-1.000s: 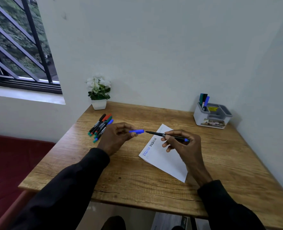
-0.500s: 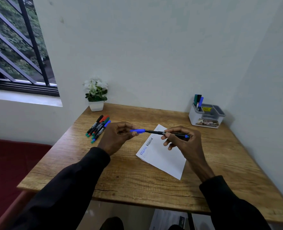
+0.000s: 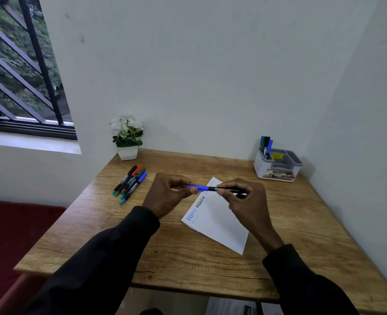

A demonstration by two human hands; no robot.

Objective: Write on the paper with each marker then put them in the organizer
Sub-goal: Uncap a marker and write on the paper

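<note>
**Both hands on one blue marker above the paper**

Here we are at the wooden table (image 3: 188, 258), and both hands are up off the surface, busy with a single marker (image 3: 227, 190). It's held level, crossways, just above the far corner of the paper (image 3: 219, 221). The left hand (image 3: 165, 194) has its fingertips pinched round the blue cap (image 3: 198, 188). The right hand (image 3: 244, 201) grips the black barrel, fingers curled over it, with a bit of blue peeking out at the tail end. Cap and barrel meet in one straight line; whether the cap is pushed fully home, I can't tell from here.

The paper lies flat at an angle, roughly mid-table, under and in front of the hands. Along its left edge there's a word in blue, then the same word in black next to it.

Over at the far right corner, close to the wall, sits the grey and white organizer (image 3: 278, 169). A few markers (image 3: 266, 144) stand upright in its left-hand compartment, one with a blue cap among darker ones.

To the left of the hands, a small bunch of loose markers (image 3: 131, 181) lies side by side on the wood, with black, red, green and blue caps pointing away. Behind them stands a little white pot of white flowers (image 3: 127, 137), right up at the wall. Barred window (image 3: 22, 76) on the left, red seat (image 3: 10, 235) below it.
</note>
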